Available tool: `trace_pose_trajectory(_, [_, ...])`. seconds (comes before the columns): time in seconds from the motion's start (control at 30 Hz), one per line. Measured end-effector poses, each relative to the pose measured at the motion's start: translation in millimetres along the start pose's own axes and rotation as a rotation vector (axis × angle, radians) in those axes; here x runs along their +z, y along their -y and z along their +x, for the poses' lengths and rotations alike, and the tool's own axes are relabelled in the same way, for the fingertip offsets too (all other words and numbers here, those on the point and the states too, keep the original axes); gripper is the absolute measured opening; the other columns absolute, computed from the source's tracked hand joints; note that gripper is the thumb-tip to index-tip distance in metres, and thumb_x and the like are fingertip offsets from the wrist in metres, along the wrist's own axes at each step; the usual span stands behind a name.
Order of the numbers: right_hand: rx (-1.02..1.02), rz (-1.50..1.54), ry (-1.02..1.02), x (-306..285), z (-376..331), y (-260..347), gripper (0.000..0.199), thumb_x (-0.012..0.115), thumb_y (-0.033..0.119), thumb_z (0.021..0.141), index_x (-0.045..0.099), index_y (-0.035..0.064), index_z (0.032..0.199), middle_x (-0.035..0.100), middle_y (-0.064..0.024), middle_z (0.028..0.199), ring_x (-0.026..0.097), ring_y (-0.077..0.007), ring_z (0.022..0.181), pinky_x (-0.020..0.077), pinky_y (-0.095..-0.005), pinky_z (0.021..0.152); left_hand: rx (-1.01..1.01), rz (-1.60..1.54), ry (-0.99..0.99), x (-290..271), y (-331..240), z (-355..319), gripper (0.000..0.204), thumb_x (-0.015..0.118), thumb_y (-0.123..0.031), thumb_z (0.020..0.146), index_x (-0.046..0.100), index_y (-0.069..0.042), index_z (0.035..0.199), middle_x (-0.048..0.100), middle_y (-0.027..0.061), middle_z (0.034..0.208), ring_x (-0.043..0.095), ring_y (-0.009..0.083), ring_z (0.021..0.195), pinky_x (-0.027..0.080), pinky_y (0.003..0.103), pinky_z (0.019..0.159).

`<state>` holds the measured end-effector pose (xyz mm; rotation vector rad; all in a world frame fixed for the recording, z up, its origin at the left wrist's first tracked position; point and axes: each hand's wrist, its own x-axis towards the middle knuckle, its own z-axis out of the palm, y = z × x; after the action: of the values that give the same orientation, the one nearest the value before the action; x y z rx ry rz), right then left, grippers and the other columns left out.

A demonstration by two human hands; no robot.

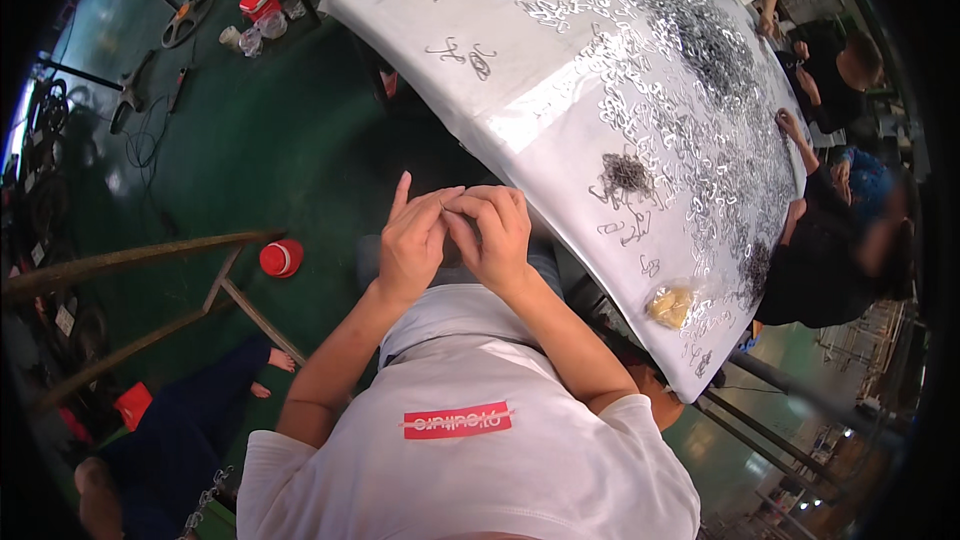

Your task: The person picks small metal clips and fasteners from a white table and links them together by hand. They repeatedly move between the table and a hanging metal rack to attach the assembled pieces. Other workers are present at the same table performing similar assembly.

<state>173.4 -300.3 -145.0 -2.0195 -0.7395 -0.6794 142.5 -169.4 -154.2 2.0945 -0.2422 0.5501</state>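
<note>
My left hand and my right hand meet in front of my body, just off the near-left edge of a white-covered table. Thumbs and fingertips press together in a pinch, with one left finger sticking out. Whatever lies between the fingertips is hidden or too small to make out. Across the table spread many silvery S-shaped metal hooks. A small clump of dark wire pieces sits nearer to me, and loose hooks lie toward the far left part.
On the table's near right rests a clear bag with something yellow. People work along the far right side. A metal rail frame and a red round container stand left; another person is lower left.
</note>
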Motion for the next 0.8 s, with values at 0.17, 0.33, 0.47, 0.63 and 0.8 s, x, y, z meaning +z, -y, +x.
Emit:
trace_pose_trajectory(0.17, [0.079,-0.011,-0.041,-31,-30,-9,0.02,0.072,0.006,0.075,0.061,0.0082,0.092,0.062,-0.0034,0.089,0.059,-0.0188,0.077,0.039,-0.0327,0.069,0.034,0.007,0.068,30,-24,-12,0.032,0.055,0.006,0.083,0.063,-0.001,0.113,0.07,0.0103,0.095,0.068,0.0235,0.088,0.036,0.051,0.106])
trace_pose_trajectory(0.33, [0.135,0.067,-0.046,-50,-48,-14,0.019,0.069,0.002,0.076,0.059,0.0068,0.092,0.061,-0.0063,0.089,0.058,-0.0223,0.077,0.0381,-0.034,0.069,0.066,-0.002,0.048,49,-38,-24,0.043,0.059,0.006,0.083,0.055,-0.001,0.125,0.07,0.0086,0.094,0.067,0.0221,0.084,0.037,0.052,0.105])
trace_pose_trajectory(0.47, [0.156,0.13,-0.037,-59,-53,-23,0.018,0.067,0.001,0.076,0.058,0.0063,0.091,0.059,-0.0075,0.087,0.055,-0.0234,0.074,0.0372,-0.0349,0.069,0.171,-0.028,0.119,51,-29,-20,0.052,0.066,0.0,0.079,0.051,0.0,0.128,0.067,0.0116,0.108,0.064,0.028,0.101,0.037,0.052,0.105])
trace_pose_trajectory(0.63, [0.181,0.152,-0.053,-64,-52,-35,0.016,0.066,0.001,0.077,0.058,0.0059,0.09,0.058,-0.0078,0.084,0.052,-0.0233,0.071,0.0364,-0.0349,0.069,0.106,-0.036,0.07,63,20,36,0.032,0.064,0.003,0.079,0.064,-0.001,0.111,0.066,0.0126,0.103,0.062,0.0295,0.094,0.051,0.036,0.08])
trace_pose_trajectory(0.8, [0.197,0.107,-0.088,-67,-45,-44,0.016,0.067,0.001,0.076,0.058,0.0059,0.089,0.058,-0.0069,0.085,0.054,-0.0232,0.073,0.0364,-0.0348,0.069,0.201,0.178,0.152,158,62,106,0.022,0.065,-0.008,0.083,0.067,-0.004,0.104,0.064,0.0084,0.096,0.06,0.0265,0.091,0.051,0.036,0.078])
